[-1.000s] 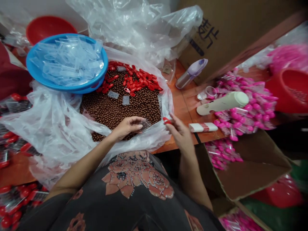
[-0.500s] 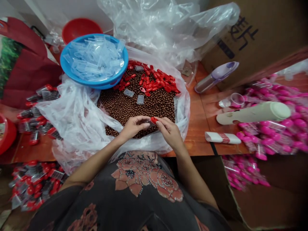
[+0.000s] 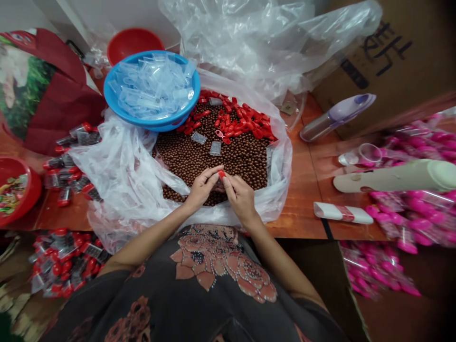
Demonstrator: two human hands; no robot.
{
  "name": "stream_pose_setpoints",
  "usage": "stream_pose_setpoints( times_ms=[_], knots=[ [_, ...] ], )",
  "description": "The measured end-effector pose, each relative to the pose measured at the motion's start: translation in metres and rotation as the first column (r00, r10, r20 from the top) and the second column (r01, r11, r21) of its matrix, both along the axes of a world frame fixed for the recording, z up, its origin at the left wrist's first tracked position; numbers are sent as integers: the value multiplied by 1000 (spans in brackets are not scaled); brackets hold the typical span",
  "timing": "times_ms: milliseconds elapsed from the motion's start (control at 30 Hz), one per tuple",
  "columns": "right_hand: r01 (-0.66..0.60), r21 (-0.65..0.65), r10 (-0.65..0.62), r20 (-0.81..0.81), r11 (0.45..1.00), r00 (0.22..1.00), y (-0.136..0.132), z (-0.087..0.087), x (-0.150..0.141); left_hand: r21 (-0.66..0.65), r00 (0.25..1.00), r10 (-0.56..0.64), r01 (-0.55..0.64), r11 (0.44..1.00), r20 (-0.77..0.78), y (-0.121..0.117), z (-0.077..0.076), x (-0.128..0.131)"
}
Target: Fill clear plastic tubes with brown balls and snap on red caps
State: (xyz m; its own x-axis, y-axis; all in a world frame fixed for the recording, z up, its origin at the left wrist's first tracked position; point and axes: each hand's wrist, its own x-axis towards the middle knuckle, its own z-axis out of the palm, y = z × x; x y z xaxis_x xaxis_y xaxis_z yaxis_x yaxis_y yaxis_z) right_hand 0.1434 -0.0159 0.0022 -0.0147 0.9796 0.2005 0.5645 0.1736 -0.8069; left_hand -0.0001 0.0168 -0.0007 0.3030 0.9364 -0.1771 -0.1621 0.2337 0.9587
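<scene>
Over the heap of small brown chocolate balls (image 3: 192, 154), my two hands meet at the fingertips. My right hand (image 3: 241, 195) pinches a small red cap (image 3: 221, 174) between thumb and finger. The fingers of my left hand (image 3: 200, 190) are closed on a clear plastic container, now mostly hidden behind the fingers, and touch the cap as well. Beyond the hands, red caps (image 3: 245, 121) lie piled on the balls. A few clear little containers (image 3: 215, 148) rest there too. The balls sit in an opened white plastic bag (image 3: 280, 190).
Left of the bag are a blue basin (image 3: 116, 104) of clear containers, filled red-capped containers (image 3: 67, 173) and a red bowl (image 3: 34, 190). On the right stand a purple-topped bottle (image 3: 338, 116), a pale green flask (image 3: 392, 176), a white packet (image 3: 342, 213) and pink-capped packs (image 3: 423, 218).
My right hand has moved left with the red cap, bringing it to the container in my left hand. The view has turned left, showing more of the table's left side.
</scene>
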Motion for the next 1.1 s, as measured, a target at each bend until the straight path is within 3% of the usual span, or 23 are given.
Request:
stream_pose_setpoints(
  times_ms=[133, 200, 333, 400, 433, 500, 600, 700, 833, 933, 1033, 1100],
  knots=[
    [-98, -33, 96, -53, 995, 994, 2, -6, 9, 62, 997, -44, 48, 997, -65, 2, 2, -5],
    [-118, -92, 102, -164, 989, 981, 5, -9, 17, 54, 997, -48, 52, 997, -65, 3, 4, -5],
    [41, -240, -157, -490, 970, 857, 9, -14, 19, -10, 996, -63, 63, 998, -57, 2, 6, -4],
    [122, -237, -238, -559, 964, 794, 10, -15, 13, -3, 994, -75, 75, 997, -79, 0, 6, -3],
    [130, -214, -229, -550, 968, 803, 9, -15, 10, 13, 993, -73, 75, 997, -89, -1, 5, -3],
    [90, -147, -145, -423, 985, 894, 8, -14, 4, 72, 994, -32, 40, 997, -104, -2, 4, -2],
    [-51, -57, 47, -60, 997, 997, 5, -13, 2, 160, 991, 59, -40, 986, -120, -3, 2, -2],
    [-142, -6, 141, 180, 990, 974, 3, -13, 6, 155, 992, 32, -13, 988, -122, -5, 2, -3],
    [-170, 96, 133, 308, 981, 942, 6, -14, 13, 112, 997, -37, 45, 993, -70, -4, 3, -5],
    [-210, 142, 147, 359, 967, 922, 7, -12, 13, -39, 996, -82, 81, 996, -26, 0, 5, -5],
    [-265, 141, 192, 393, 954, 899, 6, -8, 8, -262, 987, -163, 153, 953, -18, 3, 5, -3],
    [-286, 115, 215, 419, 951, 882, 5, -7, 3, -300, 984, -169, 147, 942, -50, 4, 3, -1]
  ],
)
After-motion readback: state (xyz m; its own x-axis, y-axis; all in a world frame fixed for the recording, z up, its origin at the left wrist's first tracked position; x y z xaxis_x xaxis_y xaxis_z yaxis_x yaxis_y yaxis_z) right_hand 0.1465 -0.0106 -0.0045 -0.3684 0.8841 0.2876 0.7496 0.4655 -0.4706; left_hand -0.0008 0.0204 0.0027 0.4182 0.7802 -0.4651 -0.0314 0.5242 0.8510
